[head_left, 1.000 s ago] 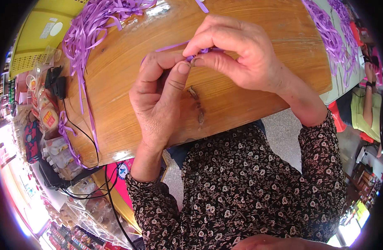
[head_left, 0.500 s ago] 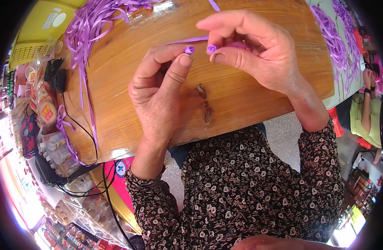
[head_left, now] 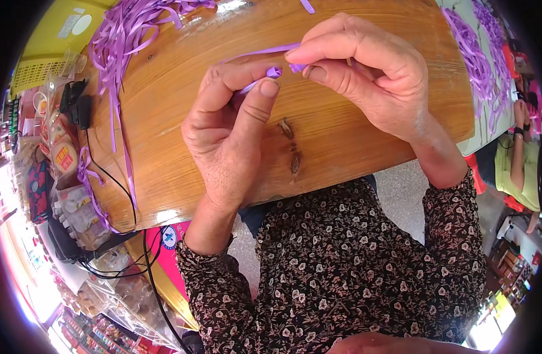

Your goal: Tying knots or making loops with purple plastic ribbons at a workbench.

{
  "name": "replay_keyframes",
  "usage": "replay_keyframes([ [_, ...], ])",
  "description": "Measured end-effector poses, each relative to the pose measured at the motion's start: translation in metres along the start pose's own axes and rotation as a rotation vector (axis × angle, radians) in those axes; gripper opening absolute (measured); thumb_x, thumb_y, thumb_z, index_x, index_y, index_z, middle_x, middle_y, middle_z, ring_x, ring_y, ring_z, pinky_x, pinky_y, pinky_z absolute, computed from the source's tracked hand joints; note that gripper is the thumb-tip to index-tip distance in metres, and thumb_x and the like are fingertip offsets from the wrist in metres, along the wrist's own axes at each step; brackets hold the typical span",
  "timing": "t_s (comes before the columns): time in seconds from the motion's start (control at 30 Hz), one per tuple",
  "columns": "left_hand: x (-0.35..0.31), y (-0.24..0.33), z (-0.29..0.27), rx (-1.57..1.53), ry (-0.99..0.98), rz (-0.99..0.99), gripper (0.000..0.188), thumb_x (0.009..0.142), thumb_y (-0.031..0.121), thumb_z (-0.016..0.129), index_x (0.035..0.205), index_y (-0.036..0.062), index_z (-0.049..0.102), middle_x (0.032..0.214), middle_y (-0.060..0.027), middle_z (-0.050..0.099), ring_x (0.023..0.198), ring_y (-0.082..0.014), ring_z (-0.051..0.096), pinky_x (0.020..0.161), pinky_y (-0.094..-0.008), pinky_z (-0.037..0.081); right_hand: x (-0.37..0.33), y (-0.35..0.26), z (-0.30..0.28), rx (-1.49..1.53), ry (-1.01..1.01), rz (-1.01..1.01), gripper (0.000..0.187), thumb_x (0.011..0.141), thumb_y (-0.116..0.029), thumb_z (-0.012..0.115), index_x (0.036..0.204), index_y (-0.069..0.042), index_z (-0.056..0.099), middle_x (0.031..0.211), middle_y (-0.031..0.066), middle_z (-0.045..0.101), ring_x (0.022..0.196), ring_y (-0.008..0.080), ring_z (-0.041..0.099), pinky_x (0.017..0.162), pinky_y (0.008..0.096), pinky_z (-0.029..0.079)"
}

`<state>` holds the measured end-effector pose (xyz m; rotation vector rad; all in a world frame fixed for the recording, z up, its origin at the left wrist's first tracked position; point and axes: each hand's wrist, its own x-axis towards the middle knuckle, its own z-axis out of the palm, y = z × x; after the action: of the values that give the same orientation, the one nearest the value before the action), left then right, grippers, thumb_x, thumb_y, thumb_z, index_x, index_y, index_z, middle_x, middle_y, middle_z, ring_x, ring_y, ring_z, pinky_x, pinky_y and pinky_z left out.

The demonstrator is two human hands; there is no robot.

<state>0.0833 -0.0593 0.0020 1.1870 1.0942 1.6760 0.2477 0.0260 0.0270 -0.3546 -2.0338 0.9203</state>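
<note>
Between thumb and index finger, my left hand [head_left: 227, 124] pinches a small rolled piece of purple ribbon [head_left: 274, 72]. Just right of it, my right hand [head_left: 371, 74] pinches another small purple ribbon roll [head_left: 297, 68] between thumb and forefinger. The two pieces are close together but apart, held above the wooden table. A purple ribbon strip [head_left: 259, 53] runs behind the fingers, between the two hands. My fingers partly cover both rolls, so I cannot make out all of their shape.
Loose purple ribbons [head_left: 120, 44] lie heaped at the table's far left, some trailing toward the front edge. A yellow basket [head_left: 41, 74] and a black cable [head_left: 109, 171] are at the left. More purple ribbon [head_left: 468, 56] hangs at the right, near a person's arm [head_left: 518, 147].
My right index finger has come down over its ribbon roll, covering more of it. The left roll has tilted and shifted slightly right; its ribbon tail now shows.
</note>
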Motion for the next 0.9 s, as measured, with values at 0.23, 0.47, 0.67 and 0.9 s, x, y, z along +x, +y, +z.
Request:
replay_keyframes([
  [0.23,-0.0004,-0.0004,0.0013,0.092,-0.016,0.095,0.014,0.082,-0.003,0.064,0.095,0.0008,0.066,0.091,-0.0038,0.059,0.085,-0.0091,0.051,0.076,-0.0201,0.040,-0.0013,-0.0064,-0.0015,-0.002,-0.013,0.042,0.023,0.076,0.008,0.065,0.099,0.001,0.065,0.092,0.0103,0.064,0.079,0.0144,0.061,0.065,0.0224,0.047],
  [0.47,0.0001,-0.0010,0.0034,0.127,0.010,0.128,0.014,0.080,-0.003,0.065,0.094,0.0007,0.067,0.084,-0.0015,0.056,0.078,-0.0076,0.048,0.069,-0.0187,0.038,-0.0018,-0.0068,0.0008,-0.156,-0.026,-0.067,0.025,0.075,0.006,0.066,0.099,0.000,0.067,0.090,0.0115,0.064,0.078,0.0173,0.062,0.065,0.0240,0.048],
  [0.67,-0.0012,0.0004,0.0036,0.112,0.011,0.105,0.014,0.081,-0.003,0.065,0.094,0.0000,0.067,0.084,-0.0014,0.055,0.077,-0.0068,0.048,0.067,-0.0174,0.038,-0.0019,-0.0062,0.0006,-0.115,-0.010,-0.053,0.025,0.075,0.006,0.066,0.099,0.000,0.067,0.089,0.0097,0.063,0.077,0.0157,0.061,0.065,0.0228,0.047],
  [0.9,-0.0014,0.0008,0.0037,0.151,-0.007,0.112,0.014,0.080,-0.004,0.065,0.094,-0.0005,0.066,0.085,-0.0022,0.054,0.076,-0.0065,0.048,0.066,-0.0167,0.038,-0.0031,-0.0049,0.0002,-0.112,0.048,-0.025,0.021,0.074,0.005,0.067,0.093,-0.004,0.069,0.086,0.0067,0.063,0.075,0.0139,0.061,0.064,0.0226,0.047],
])
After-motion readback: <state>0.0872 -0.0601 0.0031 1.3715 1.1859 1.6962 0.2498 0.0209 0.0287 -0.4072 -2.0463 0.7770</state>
